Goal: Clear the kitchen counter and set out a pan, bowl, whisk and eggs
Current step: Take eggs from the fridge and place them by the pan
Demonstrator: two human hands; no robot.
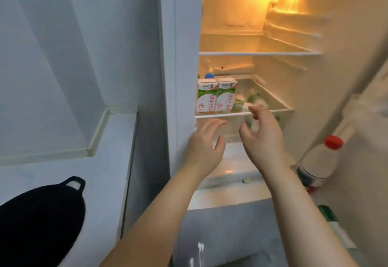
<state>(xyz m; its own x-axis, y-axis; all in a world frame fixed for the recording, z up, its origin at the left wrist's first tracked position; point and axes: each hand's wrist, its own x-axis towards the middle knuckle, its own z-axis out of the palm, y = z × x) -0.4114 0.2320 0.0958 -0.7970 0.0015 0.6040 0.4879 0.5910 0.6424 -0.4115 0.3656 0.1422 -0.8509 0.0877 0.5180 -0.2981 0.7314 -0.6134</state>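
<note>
I face an open fridge. My left hand (206, 140) and my right hand (262, 134) both reach in just below the front edge of a glass shelf (273, 111), fingers loosely spread and holding nothing. Behind them sits a clear drawer with blurred green and white contents (255, 98); I cannot tell what they are. A black pan (39, 222) with a loop handle lies on the white counter (109, 161) at the lower left. No eggs can be made out.
Two green-and-white cartons (216, 97) stand on the left of the glass shelf. The open fridge door on the right holds a white bottle with a red cap (321, 157). An upper shelf (258, 53) is bare. The white wall stands to the left.
</note>
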